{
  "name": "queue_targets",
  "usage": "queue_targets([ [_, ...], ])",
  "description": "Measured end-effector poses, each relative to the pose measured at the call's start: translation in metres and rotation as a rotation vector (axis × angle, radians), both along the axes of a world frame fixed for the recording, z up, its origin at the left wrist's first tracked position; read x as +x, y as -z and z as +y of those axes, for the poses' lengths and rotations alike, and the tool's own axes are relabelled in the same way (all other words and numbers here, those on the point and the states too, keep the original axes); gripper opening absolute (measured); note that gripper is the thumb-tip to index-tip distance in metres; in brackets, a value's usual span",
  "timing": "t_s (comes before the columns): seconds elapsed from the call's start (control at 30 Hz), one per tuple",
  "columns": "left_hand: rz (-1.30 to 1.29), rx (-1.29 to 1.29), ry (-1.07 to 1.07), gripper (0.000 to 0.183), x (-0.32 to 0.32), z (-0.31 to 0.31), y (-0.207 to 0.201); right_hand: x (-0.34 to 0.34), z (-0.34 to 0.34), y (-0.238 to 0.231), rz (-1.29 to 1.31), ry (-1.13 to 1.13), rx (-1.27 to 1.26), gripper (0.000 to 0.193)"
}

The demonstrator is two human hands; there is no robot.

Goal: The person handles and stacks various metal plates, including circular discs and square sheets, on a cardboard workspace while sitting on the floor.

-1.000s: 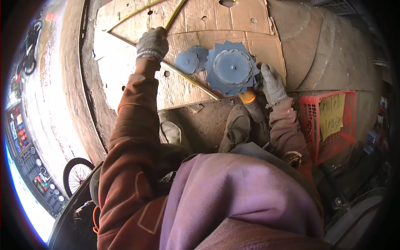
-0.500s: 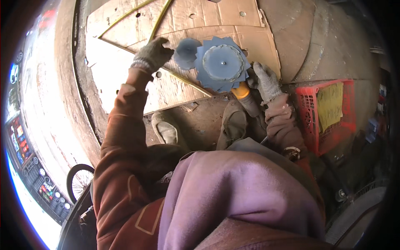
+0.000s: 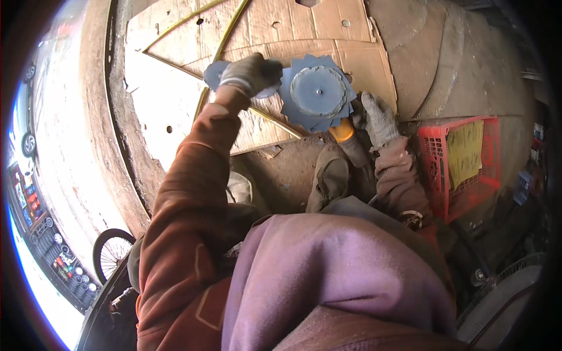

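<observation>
My gloved right hand (image 3: pixel 380 120) is closed at the head of an angle grinder (image 3: pixel 354 149) with an orange-yellow collar. On the grinder faces up a round blue-grey disc (image 3: pixel 318 90), ringed by overlapping square-cornered abrasive sheets (image 3: pixel 293 108). My gloved left hand (image 3: pixel 250 75) is just left of that disc, its fingers smeared by motion. Blue-grey round pieces show on both sides of it, one piece (image 3: pixel 215 73) at the wrist side and another piece (image 3: pixel 270 90) below the fingers. Whether the left hand grips either is unclear.
Cardboard (image 3: pixel 310 26) with holes lies under the work. Thin yellow-edged bars (image 3: pixel 231 29) cross it. A red plastic crate (image 3: pixel 433 169) with a yellow sheet stands at the right. My shoe (image 3: pixel 329 175) is close below the grinder. A spoked wheel (image 3: pixel 114 254) is at lower left.
My left hand has swung right toward the grinder's disc, now partly covering the loose round piece. A grey piece now shows left of it. The right hand and grinder stay nearly in place.
</observation>
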State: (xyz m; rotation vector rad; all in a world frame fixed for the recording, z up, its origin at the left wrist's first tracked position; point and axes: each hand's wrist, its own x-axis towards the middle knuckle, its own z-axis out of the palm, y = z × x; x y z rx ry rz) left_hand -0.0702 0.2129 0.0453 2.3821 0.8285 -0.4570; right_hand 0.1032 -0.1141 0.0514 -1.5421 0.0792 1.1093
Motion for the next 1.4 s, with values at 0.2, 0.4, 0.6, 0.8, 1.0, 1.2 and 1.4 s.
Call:
queue_targets([
  [0.2,-0.475,-0.714,-0.707,0.052,-0.05,0.041,-0.009,0.005,-0.004,-0.002,0.061,0.103,0.078,0.03],
  [0.4,-0.821,-1.126,-0.784,0.041,-0.044,-0.003,-0.068,-0.008,0.005,-0.064,-0.554,0.117,0.03,0.032],
  [0.6,-0.734,-1.349,-0.455,0.05,0.005,-0.082,-0.136,-0.047,0.047,-0.141,-0.719,-0.214,0.302,0.04],
  [0.8,-0.938,-1.126,-0.733,0.033,-0.016,-0.07,-0.11,-0.056,0.039,-0.141,-0.334,0.038,0.279,0.026],
  [1.0,-0.904,-0.677,-0.988,0.044,-0.078,0.047,-0.077,-0.047,-0.007,-0.127,-0.4,0.144,0.298,0.019],
  [1.2,-0.105,0.092,0.027,0.043,-0.061,0.041,-0.049,-0.055,-0.06,-0.086,-0.334,0.164,0.112,0.022],
  [1.4,0.216,0.499,0.539,0.041,-0.047,0.014,-0.04,-0.093,-0.075,-0.072,-0.679,0.0,-0.058,0.026],
])
